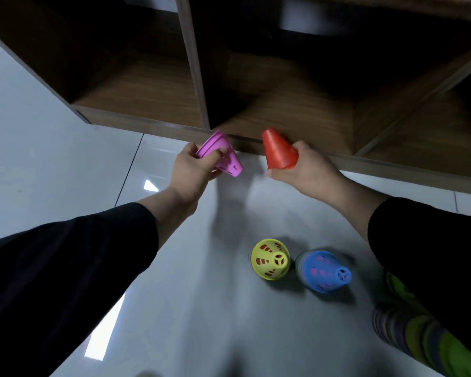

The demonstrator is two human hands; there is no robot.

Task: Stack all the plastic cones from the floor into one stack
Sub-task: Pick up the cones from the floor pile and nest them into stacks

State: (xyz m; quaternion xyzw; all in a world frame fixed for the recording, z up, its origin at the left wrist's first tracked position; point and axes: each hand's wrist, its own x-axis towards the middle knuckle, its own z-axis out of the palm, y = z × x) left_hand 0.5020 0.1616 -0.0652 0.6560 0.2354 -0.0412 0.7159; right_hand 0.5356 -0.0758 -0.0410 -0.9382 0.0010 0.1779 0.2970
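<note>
The step in hand looks like a joining of 2 cones held in the air. The left hand [193,170] has its fingers curled round a pink cone [222,155], which is tipped so that its narrow top points down and to the right and its wide rim faces up and left. The right hand [307,170] grips a red cone [279,151] by its wide base, with the narrow top pointing up and slightly left. The 2 cones are near each other but apart, both held above the grey floor [65,159] just in front of a brown wooden shelf [297,112].

The next move probably calls for turning the pink cone so its open base lines up over the red top, then sliding one onto the other.

The pink cone has slotted holes in its wall; the red one looks solid with faint ridges. On the floor nearer the person, a yellow cone [269,259] and a blue cone [322,270] with slotted walls rest just beside each other. A long multicoloured stack [419,333] lies at the lower right, partly hidden by the right sleeve.
</note>
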